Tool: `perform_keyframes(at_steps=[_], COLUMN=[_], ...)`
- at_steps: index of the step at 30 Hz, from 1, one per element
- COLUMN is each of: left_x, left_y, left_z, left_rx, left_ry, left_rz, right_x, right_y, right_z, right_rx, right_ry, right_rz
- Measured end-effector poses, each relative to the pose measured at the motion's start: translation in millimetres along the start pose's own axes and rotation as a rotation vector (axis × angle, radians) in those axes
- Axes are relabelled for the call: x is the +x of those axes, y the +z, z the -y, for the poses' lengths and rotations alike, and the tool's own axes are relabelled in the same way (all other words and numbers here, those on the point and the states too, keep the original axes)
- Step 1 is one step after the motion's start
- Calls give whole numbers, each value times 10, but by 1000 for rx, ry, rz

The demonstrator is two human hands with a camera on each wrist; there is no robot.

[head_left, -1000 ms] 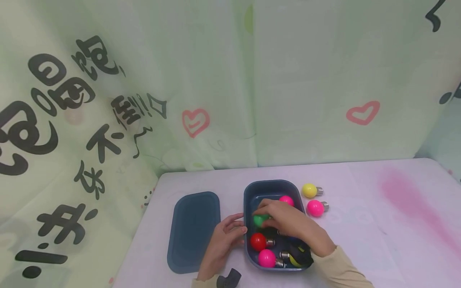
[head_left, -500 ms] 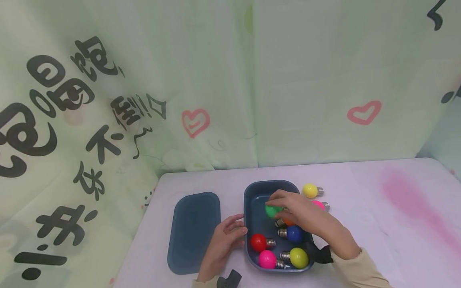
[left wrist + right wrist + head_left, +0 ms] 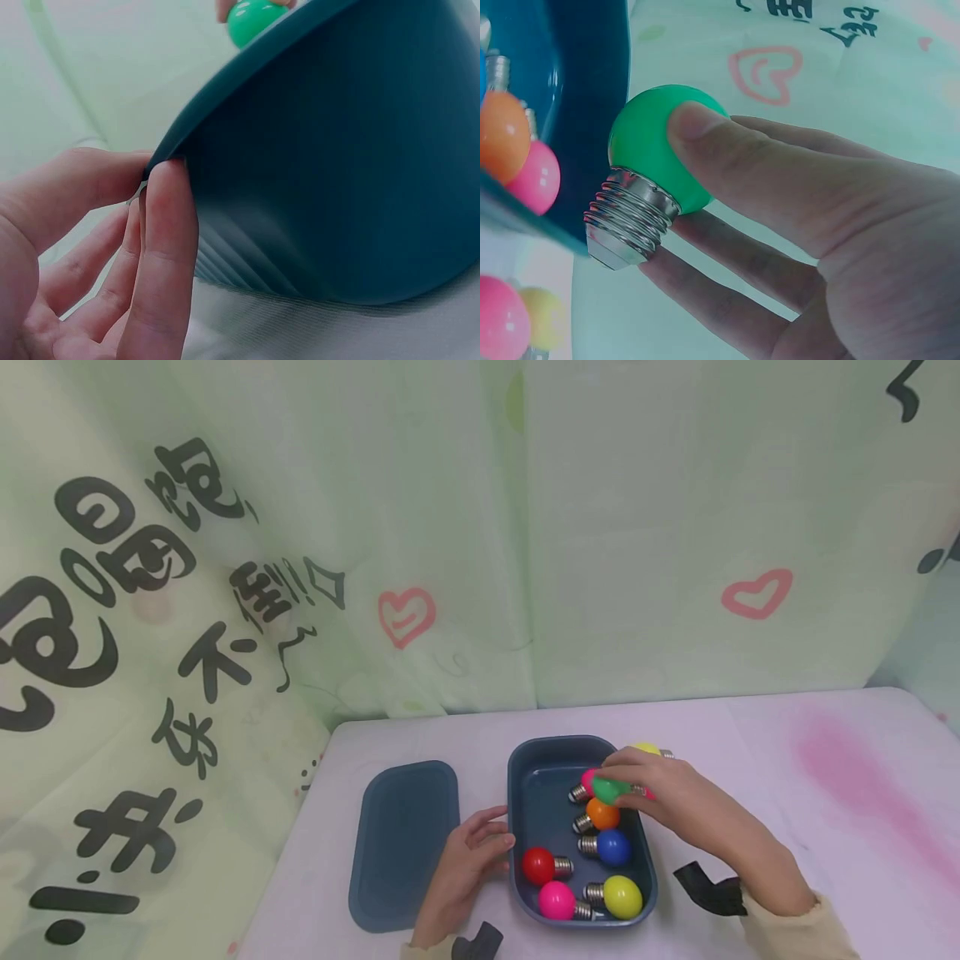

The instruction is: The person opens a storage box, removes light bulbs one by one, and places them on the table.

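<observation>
My right hand [image 3: 660,783] pinches a green light bulb [image 3: 660,142] between thumb and fingers, over the right rim of a dark blue plastic bin [image 3: 543,777]. The bulb's metal screw base points down and left in the right wrist view. At the bin's left side, my left hand [image 3: 468,864] pinches the rim between thumb and finger [image 3: 166,217]. Inside the bin lie a red bulb [image 3: 537,865], a pink bulb [image 3: 557,900], a yellow bulb [image 3: 622,897], a blue bulb [image 3: 613,847], an orange bulb [image 3: 603,813] and another pink bulb, partly hidden behind the green one.
A flat dark blue lid [image 3: 405,843] lies left of the bin on the white-and-pink table cover [image 3: 750,827]. Right of the bin, a yellow bulb [image 3: 544,315] and a pink bulb [image 3: 501,319] lie mostly behind my right hand in the head view. A patterned curtain [image 3: 630,527] hangs behind.
My right hand has lifted the green bulb from among the others and carried it right to the bin's rim, uncovering the blue and orange bulbs. The left hand stays where it was.
</observation>
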State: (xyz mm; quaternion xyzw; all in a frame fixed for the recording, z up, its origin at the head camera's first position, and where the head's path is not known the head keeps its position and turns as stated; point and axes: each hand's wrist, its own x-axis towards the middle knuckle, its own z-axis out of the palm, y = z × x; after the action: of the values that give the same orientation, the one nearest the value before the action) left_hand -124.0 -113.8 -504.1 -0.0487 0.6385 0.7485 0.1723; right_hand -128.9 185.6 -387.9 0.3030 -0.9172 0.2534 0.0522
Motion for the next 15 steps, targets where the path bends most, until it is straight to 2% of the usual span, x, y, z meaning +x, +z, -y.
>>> perform_keyframes(at_steps=[7,15], left_x=[-14,-4], left_y=[7,3], left_z=[-14,-2], left_rx=[-1,14], left_ry=[3,2], left_rz=[3,-11], right_x=[-144,-249], right_y=[-52,-41], right_z=[-89,-213], right_rx=[-6,-53], right_ry=[75,105], right_rz=[-4,2])
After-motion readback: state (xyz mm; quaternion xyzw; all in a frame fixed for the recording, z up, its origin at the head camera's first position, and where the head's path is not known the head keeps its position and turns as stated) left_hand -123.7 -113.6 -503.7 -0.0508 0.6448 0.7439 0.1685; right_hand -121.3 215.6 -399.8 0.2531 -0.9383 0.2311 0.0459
